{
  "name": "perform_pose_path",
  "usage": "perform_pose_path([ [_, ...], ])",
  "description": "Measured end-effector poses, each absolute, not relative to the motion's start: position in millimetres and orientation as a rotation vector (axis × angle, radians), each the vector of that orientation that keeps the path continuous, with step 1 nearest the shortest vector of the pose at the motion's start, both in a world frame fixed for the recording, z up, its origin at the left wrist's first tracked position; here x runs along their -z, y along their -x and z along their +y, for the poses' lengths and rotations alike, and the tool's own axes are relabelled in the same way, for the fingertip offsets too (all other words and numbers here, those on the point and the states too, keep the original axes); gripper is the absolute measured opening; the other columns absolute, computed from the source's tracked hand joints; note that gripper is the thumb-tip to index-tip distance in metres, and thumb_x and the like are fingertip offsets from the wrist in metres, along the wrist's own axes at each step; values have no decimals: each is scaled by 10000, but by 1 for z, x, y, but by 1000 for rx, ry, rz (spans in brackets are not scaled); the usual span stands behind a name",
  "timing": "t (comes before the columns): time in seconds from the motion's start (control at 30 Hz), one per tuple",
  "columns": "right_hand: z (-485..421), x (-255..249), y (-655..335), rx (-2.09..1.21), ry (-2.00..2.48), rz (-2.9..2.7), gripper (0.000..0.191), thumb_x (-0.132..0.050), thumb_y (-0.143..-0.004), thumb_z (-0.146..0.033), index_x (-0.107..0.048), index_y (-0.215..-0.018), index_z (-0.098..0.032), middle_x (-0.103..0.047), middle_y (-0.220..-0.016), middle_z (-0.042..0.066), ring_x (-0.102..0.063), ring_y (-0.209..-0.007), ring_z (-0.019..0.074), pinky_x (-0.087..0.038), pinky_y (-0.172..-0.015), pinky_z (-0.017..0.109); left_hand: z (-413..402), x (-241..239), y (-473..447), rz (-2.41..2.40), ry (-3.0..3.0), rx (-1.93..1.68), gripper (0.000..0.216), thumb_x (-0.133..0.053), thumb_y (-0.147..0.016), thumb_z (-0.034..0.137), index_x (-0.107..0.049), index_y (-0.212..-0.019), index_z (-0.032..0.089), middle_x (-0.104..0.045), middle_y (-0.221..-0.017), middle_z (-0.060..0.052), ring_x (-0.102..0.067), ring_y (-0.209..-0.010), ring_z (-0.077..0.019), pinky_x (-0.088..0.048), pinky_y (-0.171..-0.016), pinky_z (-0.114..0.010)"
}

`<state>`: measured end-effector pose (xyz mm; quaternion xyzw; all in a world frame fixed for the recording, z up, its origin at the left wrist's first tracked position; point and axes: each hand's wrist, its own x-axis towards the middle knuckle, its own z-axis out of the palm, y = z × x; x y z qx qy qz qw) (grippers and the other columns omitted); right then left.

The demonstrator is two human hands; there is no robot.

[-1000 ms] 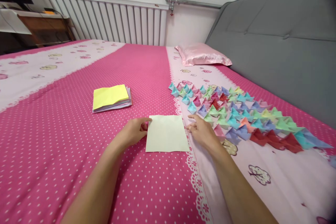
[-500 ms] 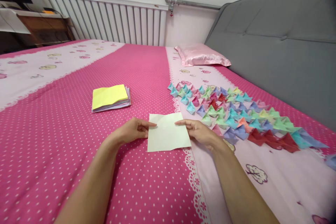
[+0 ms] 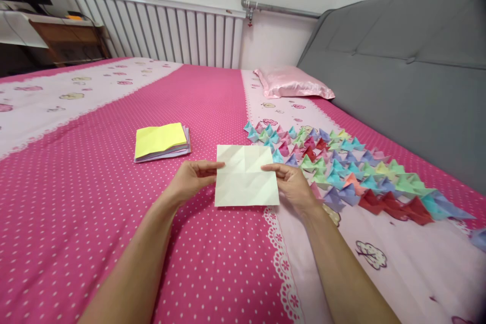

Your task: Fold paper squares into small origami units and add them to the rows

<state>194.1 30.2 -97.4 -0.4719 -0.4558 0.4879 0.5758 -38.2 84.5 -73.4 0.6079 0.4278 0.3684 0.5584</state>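
Note:
Between my hands is a pale cream sheet of paper [image 3: 246,185], tilted up with its face toward me and marked by faint crossing creases. My left hand [image 3: 195,177] pinches its left edge, thumb and fingers on either side. At the right edge my right hand [image 3: 290,182] grips it likewise, the index finger lying over the front. To the left lies a stack of coloured paper [image 3: 161,140] with a yellow sheet on top. Many small folded paper boats [image 3: 334,162] stand in rows on the right, in blue, green, pink, purple and red.
Everything rests on a bed with a pink dotted cover [image 3: 205,96]. A shiny pink pillow [image 3: 294,82] lies at the back, by the grey headboard [image 3: 402,55]. A white radiator [image 3: 163,30] runs along the wall, with a desk [image 3: 64,35] at the far left.
Both hands have raised the sheet and tipped its upper edge up, so it now covers some nearby boats and shows its creases. The view has shifted slightly.

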Motion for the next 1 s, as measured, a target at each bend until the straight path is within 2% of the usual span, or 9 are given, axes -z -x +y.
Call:
perform_pose_path([
  [0.27, 29, 96, -192, -1119, 1066, -1037, 258, -714, -607, -224, -673, -860, -192, -712, -797, 20, -663, -769, 171, -527, -732, 342, 83, 73, 37, 935, -1451, -1017, 405, -746, -561, 301, -683, -926, 137, -694, -943, -89, -639, -855, -215, -502, -820, -388],
  [0.43, 29, 94, -189, -1139, 1056, -1015, 259, -733, -579, -209, -684, -834, -204, -709, -772, 7, -653, -695, 153, -505, -623, 262, 86, 74, 36, 987, -1822, -1216, 327, -703, -621, 294, -690, -931, 193, -609, -1015, -79, -571, -944, -208, -458, -864, -393],
  [0.53, 27, 91, -183, -1111, 1069, -1020, 202, -711, -632, -263, -682, -815, -184, -704, -765, 22, -632, -629, 117, -454, -535, 196, 86, 71, 35, 1113, -2124, -1336, 296, -720, -604, 302, -698, -893, 240, -540, -1169, -68, -473, -1097, -234, -362, -961, -431],
  [0.6, 25, 89, -177, -1125, 1074, -991, 189, -654, -701, -342, -663, -780, -170, -699, -745, 35, -607, -556, 92, -413, -474, 173, 83, 69, 34, 1080, -2168, -1303, 213, -708, -623, 319, -707, -814, 225, -560, -1181, -57, -459, -1129, -244, -350, -968, -427],
  [0.7, 22, 88, -170, -1112, 1099, -961, 272, -614, -728, -414, -573, -633, -163, -645, -559, -4, -448, -342, 42, -284, -348, 154, 79, 69, 32, 1019, -1932, -1130, 212, -650, -681, 363, -700, -744, 166, -682, -931, -55, -588, -924, -237, -467, -795, -355],
  [0.8, 20, 89, -169, -942, 1180, -1040, 367, -585, -745, -443, -482, -520, -171, -463, -353, -70, -290, -285, 35, -200, -325, 176, 75, 71, 30, 1018, -1590, -1007, 281, -645, -679, 394, -692, -763, 130, -693, -720, -32, -613, -637, -177, -478, -568, -265],
  [0.87, 21, 91, -170, -756, 1249, -1106, 354, -588, -739, -444, -526, -527, -167, -422, -356, -72, -344, -340, 56, -252, -366, 189, 74, 72, 31, 981, -1396, -992, 282, -672, -658, 381, -683, -781, 128, -693, -697, -27, -606, -578, -154, -470, -525, -243],
  [0.93, 22, 93, -172, -641, 1297, -1138, 306, -607, -722, -437, -608, -604, -155, -488, -438, -50, -441, -436, 84, -324, -431, 201, 74, 72, 32, 919, -1236, -971, 282, -691, -650, 358, -674, -818, 132, -697, -703, -33, -620, -582, -156, -484, -535, -250],
  [1.0, 24, 94, -172, -681, 1279, -1121, 270, -629, -706, -423, -651, -707, -154, -576, -563, -22, -509, -529, 109, -380, -496, 214, 74, 71, 33, 869, -1136, -940, 288, -702, -646, 335, -669, -844, 129, -700, -706, -47, -635, -597, -170, -500, -558, -270],
])
